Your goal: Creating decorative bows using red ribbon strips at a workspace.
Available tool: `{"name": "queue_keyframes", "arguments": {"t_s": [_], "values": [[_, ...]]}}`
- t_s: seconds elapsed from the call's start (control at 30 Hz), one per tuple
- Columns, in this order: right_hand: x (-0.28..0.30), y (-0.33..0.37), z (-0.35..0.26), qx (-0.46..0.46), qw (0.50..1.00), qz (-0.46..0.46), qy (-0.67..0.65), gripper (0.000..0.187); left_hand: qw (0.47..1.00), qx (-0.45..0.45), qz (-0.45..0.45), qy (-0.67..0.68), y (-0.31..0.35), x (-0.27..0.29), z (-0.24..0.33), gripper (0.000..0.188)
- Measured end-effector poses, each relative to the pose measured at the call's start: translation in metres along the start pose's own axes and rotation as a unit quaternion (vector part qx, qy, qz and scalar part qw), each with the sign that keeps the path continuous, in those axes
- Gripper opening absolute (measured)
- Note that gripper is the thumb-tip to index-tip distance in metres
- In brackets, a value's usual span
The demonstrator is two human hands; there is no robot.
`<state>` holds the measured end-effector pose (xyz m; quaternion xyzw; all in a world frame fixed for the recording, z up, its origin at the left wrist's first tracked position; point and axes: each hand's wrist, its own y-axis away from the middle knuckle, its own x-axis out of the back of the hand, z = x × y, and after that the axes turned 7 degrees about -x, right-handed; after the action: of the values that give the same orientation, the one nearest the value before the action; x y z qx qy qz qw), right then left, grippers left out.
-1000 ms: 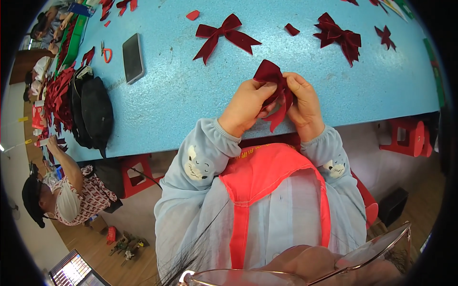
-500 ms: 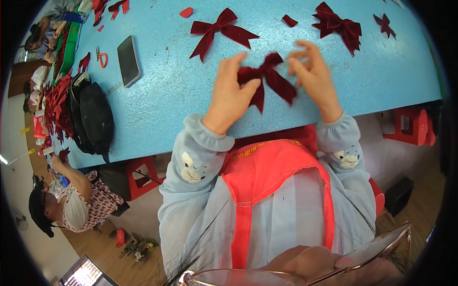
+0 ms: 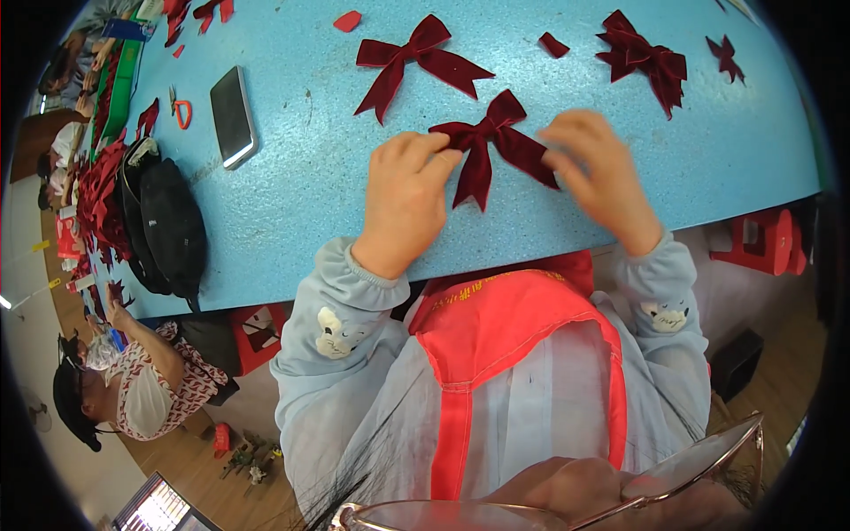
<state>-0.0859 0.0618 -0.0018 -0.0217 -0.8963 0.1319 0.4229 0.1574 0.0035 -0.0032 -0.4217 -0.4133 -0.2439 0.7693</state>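
Dark red velvet: one bow [image 3: 487,129] lies on the blue worktop [image 3: 310,203] between the hands, knot uppermost, tails running toward 4 and 6 o'clock; taken as clock centre. Left hand [image 3: 403,202] at 8 o'clock, fingers bent, fingertips and thumb at the bow's left loop; cannot tell whether they pinch the cloth. Right hand [image 3: 604,175] between 3 and 4 o'clock, blurred, fingers half curled, thumb near the tip of the right tail; grip cannot be determined. Other pieces: second bow [image 3: 411,53], loops and tails spread, between 10 and 11 o'clock; fuller layered bow [image 3: 645,58] at 2; small dark red piece [image 3: 726,58] beyond it, between 2 and 3; dark scrap [image 3: 554,45] at 1; brighter red scrap [image 3: 348,21] at 10. Phone [image 3: 233,115], screen dark, at 9; orange-handled scissors [image 3: 182,113] just past it, same bearing. Black bag [image 3: 173,226] between 8 and 9, beside a heap of red ribbon [image 3: 102,199]. Co-worker [image 3: 190,372], patterned top and dark hat, farther out at 8.
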Motion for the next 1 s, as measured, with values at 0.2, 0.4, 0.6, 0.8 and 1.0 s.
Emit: {"name": "queue_keyframes", "arguments": {"t_s": [0.2,0.4,0.6,0.8,1.0], "values": [[-0.003,-0.049,0.014,-0.201,0.968,-0.036,-0.148,0.029,0.993,0.017,0.082,0.086,-0.032,-0.018,-0.011,0.022],[-0.011,-0.070,0.028,-0.046,0.986,-0.121,-0.102,0.024,0.992,0.083,0.011,0.095,-0.038,-0.031,-0.015,0.022],[-0.013,-0.075,0.032,-0.072,0.970,-0.143,-0.185,0.019,0.985,0.128,0.004,0.111,-0.049,-0.027,-0.011,0.022],[-0.014,-0.073,0.024,-0.222,0.875,-0.201,-0.380,0.009,0.976,0.148,-0.026,0.157,-0.058,-0.036,-0.012,0.017],[-0.018,-0.067,0.026,-0.201,0.856,-0.156,-0.450,0.008,0.932,0.153,-0.114,0.309,-0.069,-0.028,-0.016,0.017]]}}
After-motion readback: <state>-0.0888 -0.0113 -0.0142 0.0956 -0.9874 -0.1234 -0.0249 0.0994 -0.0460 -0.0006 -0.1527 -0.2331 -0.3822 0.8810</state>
